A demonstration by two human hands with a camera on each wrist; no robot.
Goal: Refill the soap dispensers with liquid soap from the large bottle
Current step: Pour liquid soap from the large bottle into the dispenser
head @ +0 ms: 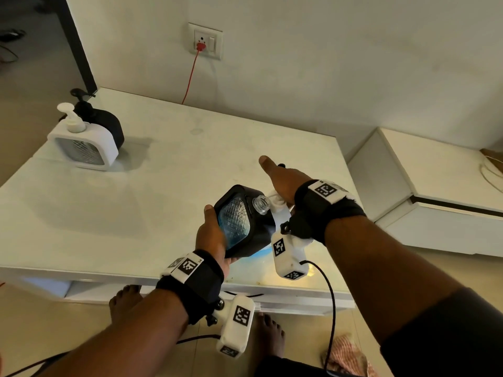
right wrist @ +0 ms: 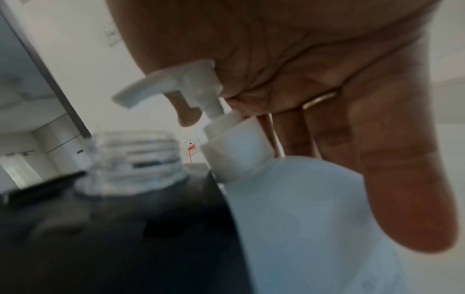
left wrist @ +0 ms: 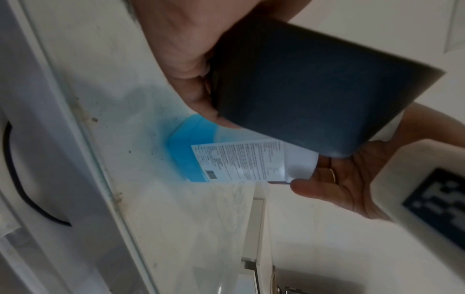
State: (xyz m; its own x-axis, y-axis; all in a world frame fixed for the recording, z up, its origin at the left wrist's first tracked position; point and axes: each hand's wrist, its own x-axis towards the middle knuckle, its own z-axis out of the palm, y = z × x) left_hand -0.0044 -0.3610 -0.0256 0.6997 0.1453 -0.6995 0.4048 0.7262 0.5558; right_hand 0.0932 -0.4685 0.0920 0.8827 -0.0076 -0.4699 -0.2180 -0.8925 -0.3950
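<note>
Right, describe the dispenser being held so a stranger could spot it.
At the near edge of the white table, the left hand grips a black dispenser. Unlike the two capped dispensers at the far left corner, its clear threaded neck is open, pump off.

A white glass-topped table [head: 168,170] carries a white dispenser [head: 83,144] and a black dispenser [head: 104,123].

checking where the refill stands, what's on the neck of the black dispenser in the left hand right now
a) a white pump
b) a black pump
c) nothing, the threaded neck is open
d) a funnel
c: the black dispenser, gripped by the left hand, shows a bare clear threaded neck with no pump or funnel on it; the white pump sits on the large bottle beside it.
</note>
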